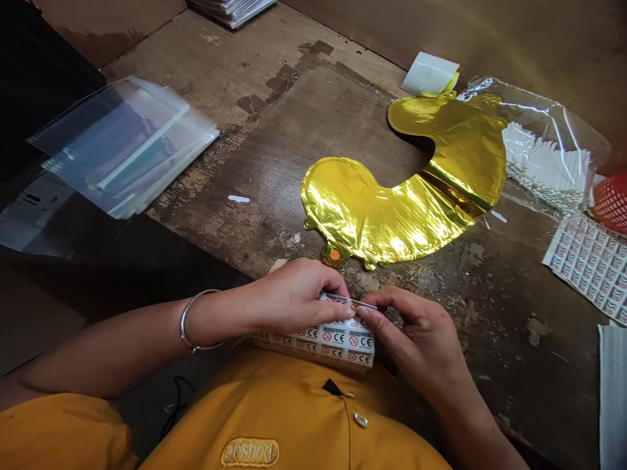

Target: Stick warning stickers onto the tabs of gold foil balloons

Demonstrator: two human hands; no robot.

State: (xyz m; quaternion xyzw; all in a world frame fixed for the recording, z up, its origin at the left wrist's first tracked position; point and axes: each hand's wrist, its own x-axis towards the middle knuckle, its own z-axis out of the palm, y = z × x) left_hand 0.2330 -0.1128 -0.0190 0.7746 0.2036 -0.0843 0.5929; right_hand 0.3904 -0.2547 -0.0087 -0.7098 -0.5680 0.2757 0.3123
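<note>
My left hand [294, 297] rests closed on a sheet of small CE warning stickers [337, 343] near my chest, fingers pressed on its top edge. Beside it, my right hand [421, 333] pinches the edge of one sticker [360, 304] peeling up from that sheet. A flat gold foil balloon [406, 189], curved like a hook, lies on the worn wooden table [304, 111] just beyond both hands. A silver bangle circles my left wrist.
A stack of clear plastic bags [122, 147] lies at the left. Another sticker sheet [588, 261] sits at the right edge, by a clear bag of white pieces [548, 170] and a red basket [612, 202]. White paper [430, 75] lies at the back.
</note>
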